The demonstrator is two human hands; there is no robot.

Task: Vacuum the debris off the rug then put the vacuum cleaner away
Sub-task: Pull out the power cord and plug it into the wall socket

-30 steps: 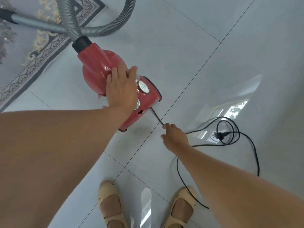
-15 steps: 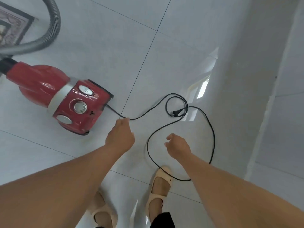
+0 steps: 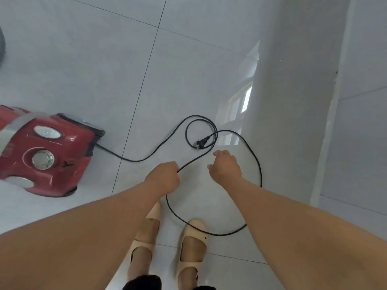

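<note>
Clenched on cord (image 3: 136, 161): left grip (image 3: 163, 176); right grip (image 3: 225, 167) hangs loosely curled, holding nothing, near plug (image 3: 202, 141). Vacuum (image 3: 46, 153) blurred, cut off at left edge.

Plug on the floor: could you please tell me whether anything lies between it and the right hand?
Only a strand of the cord itself, running from the left hand, crosses between the right hand and the plug; nothing else visible intervenes.
</note>
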